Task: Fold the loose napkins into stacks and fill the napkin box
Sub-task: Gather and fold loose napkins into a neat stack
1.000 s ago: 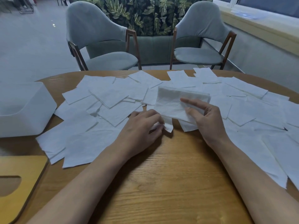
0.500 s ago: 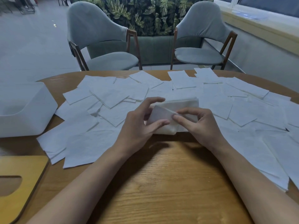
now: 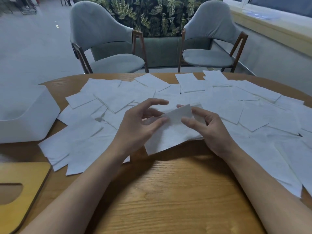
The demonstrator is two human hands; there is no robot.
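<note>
Across the grainy oval wooden table [image 3: 168, 191], below two grey padded chairs [image 3: 108, 39], lie thin white paper napkins [image 3: 118, 98]. At centre, the left hand [image 3: 138, 127] and right hand [image 3: 211, 130] each pinch a half-folded white napkin [image 3: 172, 134]. The smooth white plastic box [image 3: 25, 115] sits mid-left.

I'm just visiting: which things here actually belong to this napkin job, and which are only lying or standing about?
Part of the job: half-folded napkin, pinched by left hand and right hand; loose napkins on the table; white napkin box; slotted wooden board, probably its lid.
Just about: two grey chairs; leaf-patterned panel behind them.
</note>
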